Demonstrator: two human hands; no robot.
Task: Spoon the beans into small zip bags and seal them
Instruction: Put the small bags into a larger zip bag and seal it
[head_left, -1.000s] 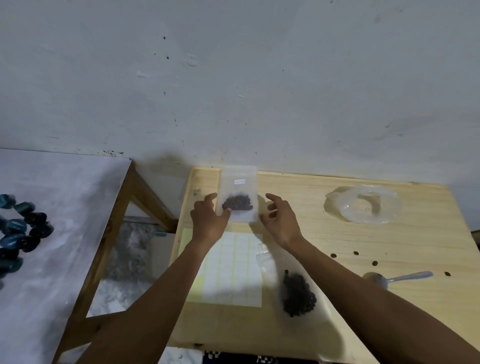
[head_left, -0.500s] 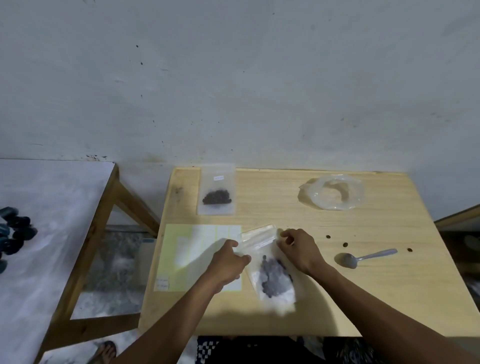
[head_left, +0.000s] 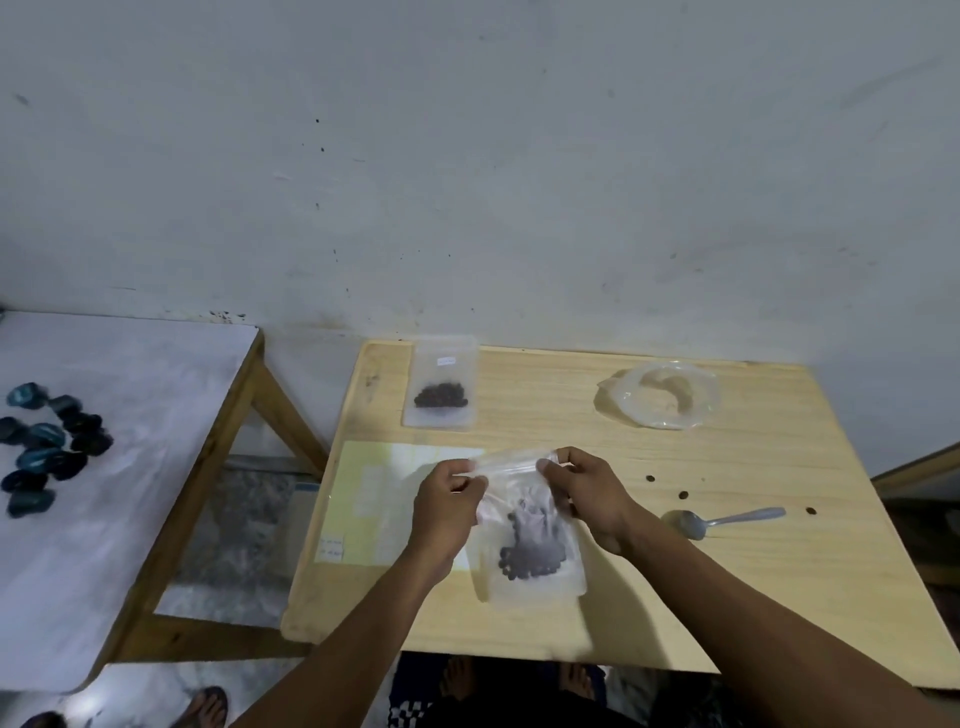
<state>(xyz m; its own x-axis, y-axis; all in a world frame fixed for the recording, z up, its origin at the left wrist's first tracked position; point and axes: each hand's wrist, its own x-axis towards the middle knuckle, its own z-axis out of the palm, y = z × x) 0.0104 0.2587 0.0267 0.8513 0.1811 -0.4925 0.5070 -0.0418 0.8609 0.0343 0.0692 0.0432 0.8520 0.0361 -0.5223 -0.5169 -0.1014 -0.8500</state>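
A clear zip bag (head_left: 524, 577) with dark beans (head_left: 532, 545) pooled near its bottom is held up over the wooden table (head_left: 727, 597). My left hand (head_left: 447, 506) pinches the left end of its top strip and my right hand (head_left: 592, 493) pinches the right end. Another zip bag (head_left: 441, 382) with beans and a small white label lies flat at the table's far left. A metal spoon (head_left: 722, 519) rests on the table to the right of my right hand, bowl pointing left.
A sheet of labels (head_left: 374, 499) lies under my left hand. A crumpled clear plastic bag (head_left: 660, 395) sits at the far right. Three loose beans (head_left: 683, 495) dot the table near the spoon. A white table (head_left: 104, 493) on the left carries several dark blue objects (head_left: 41, 457).
My hands left the labelled bag at the table's far side and came back to the second bag. They have lifted it by its top strip, and my head has tilted down.
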